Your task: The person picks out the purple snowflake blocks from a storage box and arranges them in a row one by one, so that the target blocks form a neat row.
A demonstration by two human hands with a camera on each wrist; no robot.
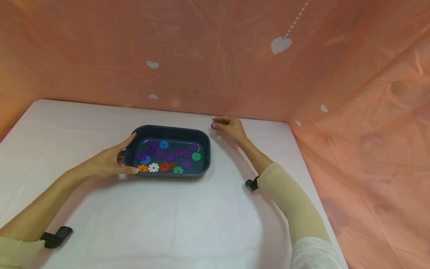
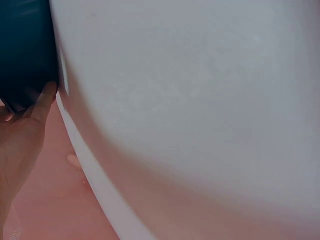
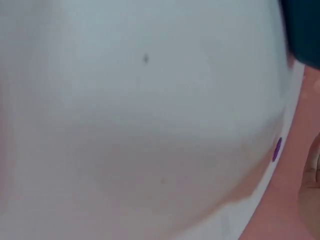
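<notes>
Dark-blue tray (image 1: 168, 130): the landmark, a rounded oblong on the white table (image 1: 188, 224), holding flat gear-shaped pieces (image 1: 167, 157), mostly purple, with blue, green, orange, white and red among them.
Left hand (image 1: 107, 162): at the tray's left end, fingers and thumb curved round its rim, touching it.
Right hand (image 1: 230, 127): just beyond the tray's far right corner, fingertips pinched together on a purple piece (image 1: 212, 126).
Purple piece: small, only partly visible, outside the tray, close to the peach curtain (image 1: 215, 56).
</notes>
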